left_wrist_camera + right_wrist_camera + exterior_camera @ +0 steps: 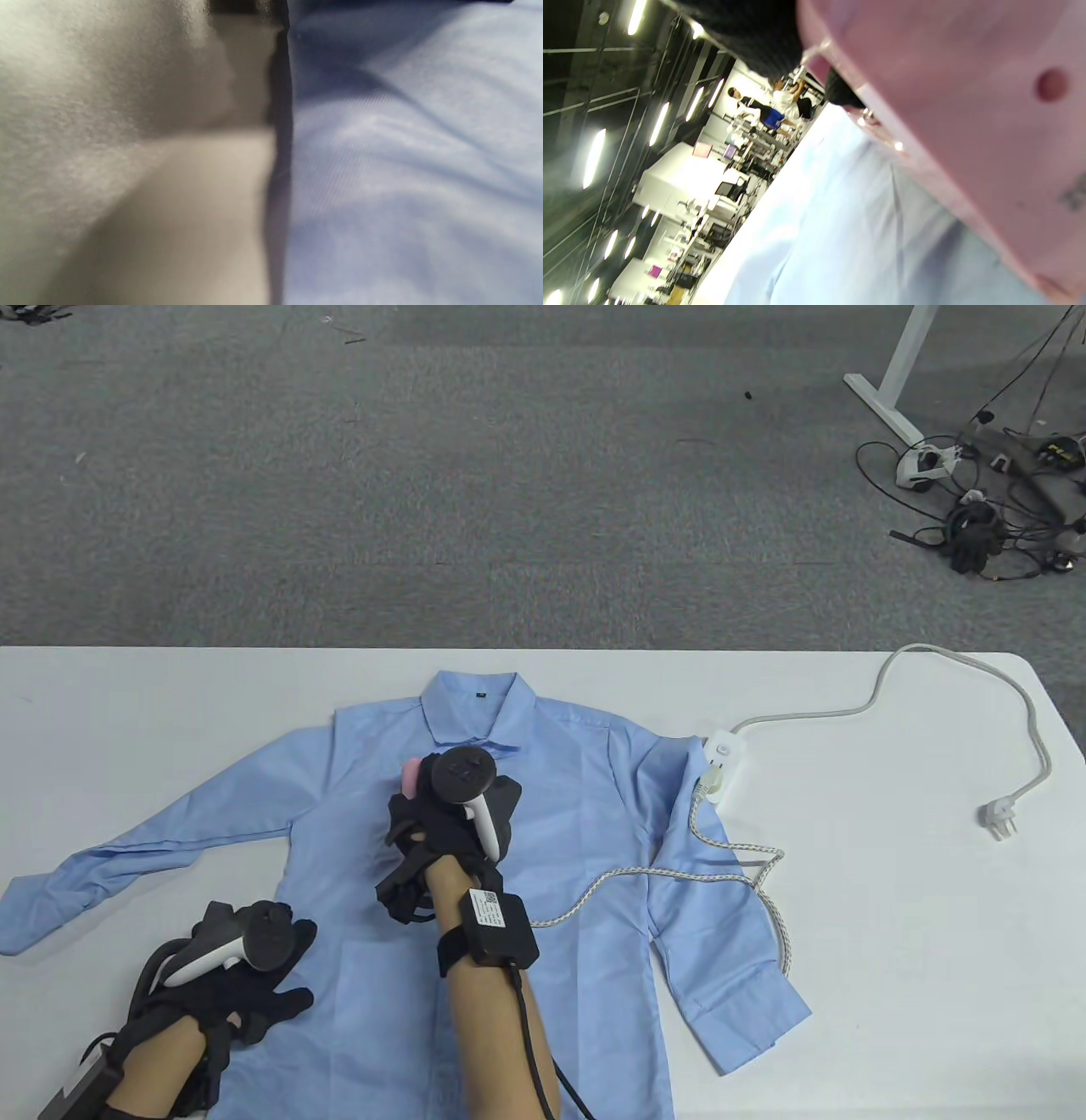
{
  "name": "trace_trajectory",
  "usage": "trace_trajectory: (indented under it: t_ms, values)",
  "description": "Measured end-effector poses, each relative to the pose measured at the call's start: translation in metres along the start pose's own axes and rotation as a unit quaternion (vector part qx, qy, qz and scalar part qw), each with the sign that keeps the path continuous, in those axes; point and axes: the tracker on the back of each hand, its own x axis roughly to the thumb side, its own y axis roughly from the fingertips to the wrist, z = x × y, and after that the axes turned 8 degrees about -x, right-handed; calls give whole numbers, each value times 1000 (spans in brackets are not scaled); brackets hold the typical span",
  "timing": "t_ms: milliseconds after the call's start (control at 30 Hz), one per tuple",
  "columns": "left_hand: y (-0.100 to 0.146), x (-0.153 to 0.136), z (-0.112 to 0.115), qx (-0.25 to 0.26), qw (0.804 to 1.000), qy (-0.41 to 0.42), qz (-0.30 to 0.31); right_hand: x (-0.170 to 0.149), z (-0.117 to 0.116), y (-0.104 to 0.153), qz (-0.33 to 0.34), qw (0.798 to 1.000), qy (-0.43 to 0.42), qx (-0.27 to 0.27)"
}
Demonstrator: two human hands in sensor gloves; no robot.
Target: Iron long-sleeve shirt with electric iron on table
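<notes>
A light blue long-sleeve shirt (560,831) lies flat on the white table (916,916), collar away from me, sleeves spread. My right hand (450,823) grips a pink electric iron (411,777) on the shirt's chest below the collar; only the iron's pink tip shows. In the right wrist view the pink iron body (967,118) fills the right side above the blue fabric (848,237). My left hand (254,984) rests flat on the shirt's lower left part. The left wrist view shows the shirt edge (407,169) against the table cloth (106,148).
The iron's braided cord (730,865) runs across the right sleeve to a white power strip (719,763). The strip's own white cable (959,704) loops to a loose plug (999,819) at the table's right. Beyond the far edge is grey carpet with cables.
</notes>
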Motion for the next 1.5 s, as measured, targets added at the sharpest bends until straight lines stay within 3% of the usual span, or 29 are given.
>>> trace_trajectory:
  t_ms: [100,167,233,300,367,533,700,833,1033,1133,1233,1500]
  values:
    - [5,-3,-6,16,1000,4,-10,-3,1,-2,-10,1000,-14,-1]
    - [21,-7,-21,115,992,3,-42,1,3,-1,-9,1000,-7,-3]
    - [36,-14,-30,224,973,35,-49,12,6,8,13,1000,-11,9]
    - [42,-21,-33,249,965,55,-69,28,6,26,48,999,-1,-10]
    - [40,-29,-34,223,968,58,-98,42,3,44,84,996,18,6]
    - [32,-46,-30,183,972,89,-120,59,-24,93,118,986,-22,115]
    - [31,-46,-25,160,974,85,-137,51,-59,119,115,975,-9,191]
    - [34,-40,-26,177,973,82,-126,42,-80,127,109,968,-11,227]
    - [14,-24,-10,88,990,53,-94,44,-83,123,115,973,18,199]
    - [3,-18,0,11,994,11,-111,42,-80,119,106,977,21,183]
    - [5,-18,-1,46,994,37,-95,39,-75,109,87,982,15,165]
    - [1,-16,0,21,997,31,-63,25,-48,77,25,993,-4,113]
